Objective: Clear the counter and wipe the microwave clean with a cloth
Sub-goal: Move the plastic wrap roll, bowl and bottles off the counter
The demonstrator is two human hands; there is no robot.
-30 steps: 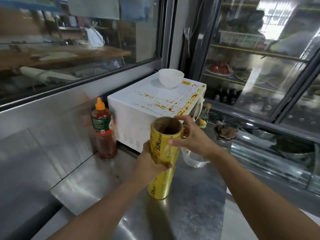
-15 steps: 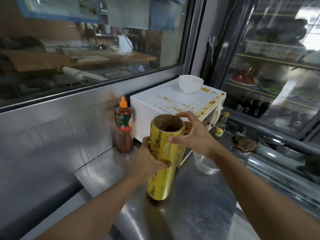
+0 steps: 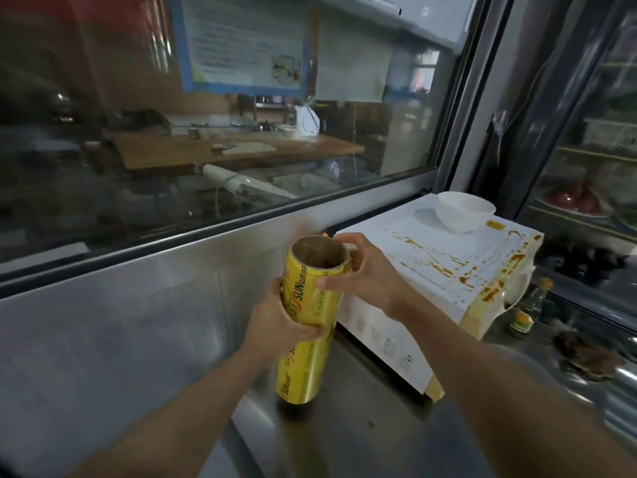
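Surface: steel counter (image 3: pixel 362 439).
Roll: yellow wrap roll (image 3: pixel 307 326) upright at centre, printed "SUN".
Left hand (image 3: pixel 275 331): wrapped round its middle.
Right hand (image 3: pixel 365 274): pinching its top rim.
Microwave (image 3: pixel 448 270): 3 o'clock, sauce-streaked; white bowl (image 3: pixel 462 215) on top.

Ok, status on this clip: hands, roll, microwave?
Left hand and right hand both grip the wrap roll, upright. Microwave top sauce-streaked, unwiped. Bowl on it.

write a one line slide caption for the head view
Both hands, left and right, grip an upright yellow cling-wrap roll on the steel counter, beside a sauce-streaked white microwave.
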